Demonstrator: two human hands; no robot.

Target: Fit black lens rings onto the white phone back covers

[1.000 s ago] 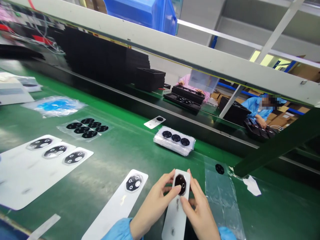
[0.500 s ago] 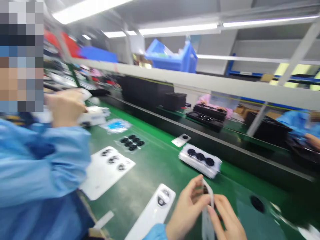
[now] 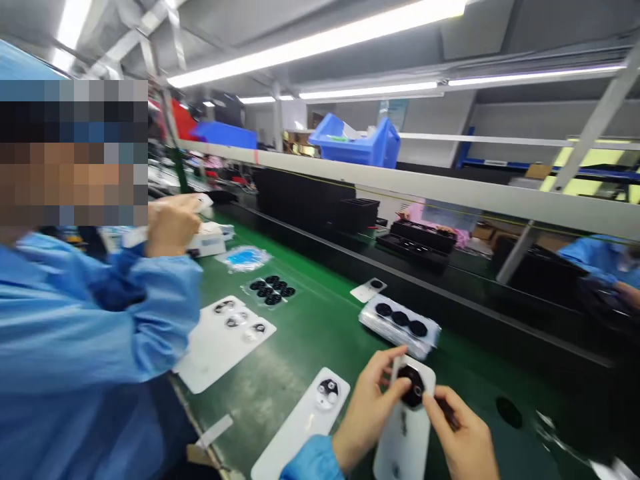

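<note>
A white phone back cover (image 3: pixel 406 440) with a round black camera piece (image 3: pixel 413 387) near its top stands tilted between my hands. My left hand (image 3: pixel 367 407) pinches its upper left side, with the thumb on the edge of the black piece. The fingers of my right hand (image 3: pixel 463 433) are closed on its right edge; something dark shows behind them, too shaded to make out. To the left lies another white phone back cover (image 3: pixel 295 433). Just beyond my hands, a stack of covers in clear wrap (image 3: pixel 375 317) carries three black discs on top.
At left a co-worker in a blue sleeve (image 3: pixel 165 320) sits by several white covers (image 3: pixel 210 353). Beyond are a sheet of black round pieces (image 3: pixel 273 291), a blue-and-clear bag (image 3: pixel 245 257) and a small white cover (image 3: pixel 367 291). A dark conveyor (image 3: pixel 465 313) borders the green table.
The cover in my hands has turned from edge-on so its face with the black camera piece now shows. The camera view has tilted up slightly.
</note>
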